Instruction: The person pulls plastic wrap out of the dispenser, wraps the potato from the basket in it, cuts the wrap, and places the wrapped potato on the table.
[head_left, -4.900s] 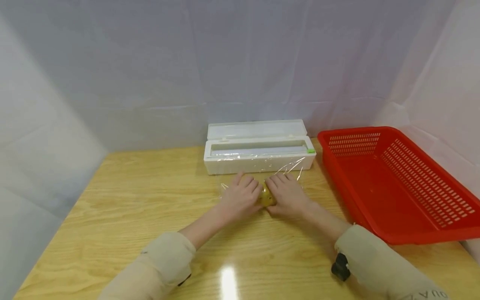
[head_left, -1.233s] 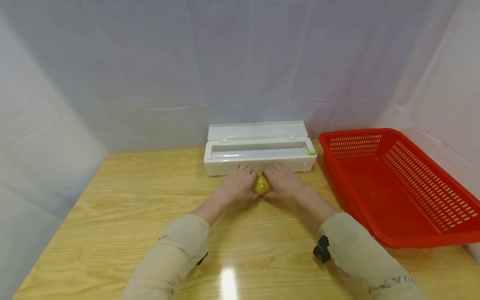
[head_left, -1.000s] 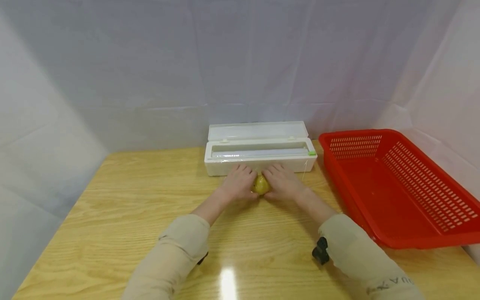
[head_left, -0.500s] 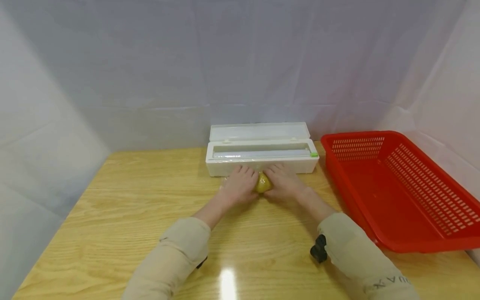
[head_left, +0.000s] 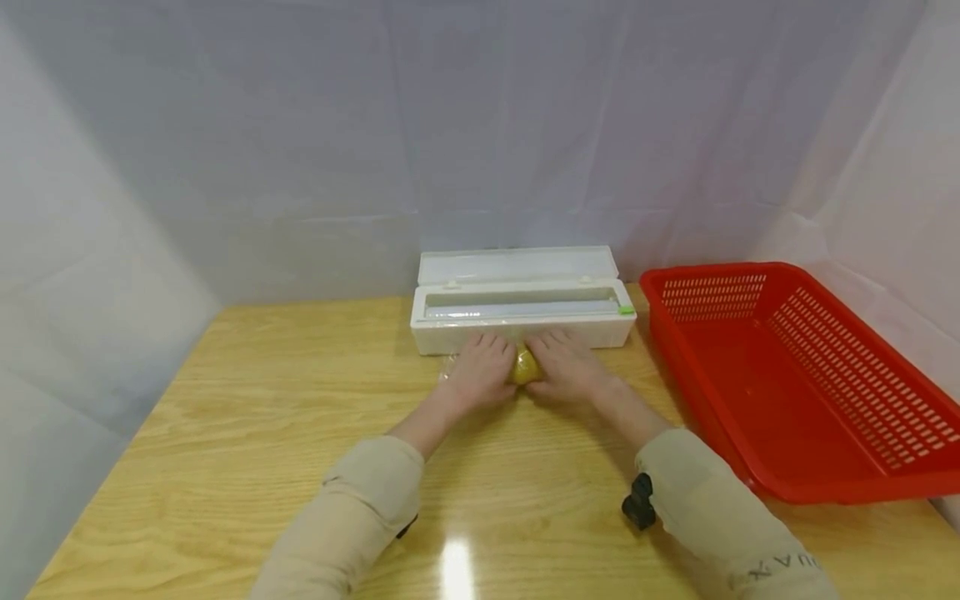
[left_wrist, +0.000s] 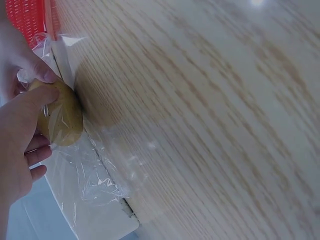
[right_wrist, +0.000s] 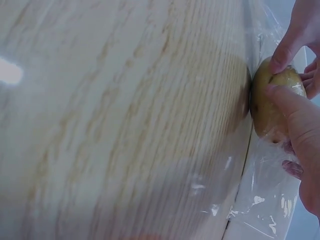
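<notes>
Basket (head_left: pixel 855 489), red, rectangular, slotted walls, standing at the right of the tabletop (head_left: pixel 277 392). Tabletop: yellowish wood grain, bright reflection (head_left: pixel 456 571) near the front. Sheeting (head_left: pixel 300 150): pale, creased, behind and at both sides.

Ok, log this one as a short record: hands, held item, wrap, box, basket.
Left hand: grips the potato, thumb on its near side
Right hand: grips the same potato from its other side
Held item: one yellowish potato, in front of the box
Wrap: clear film over the potato, loose on both sides
Box: white, lid open, pale roll inside
Basket: red, right of the box
</notes>
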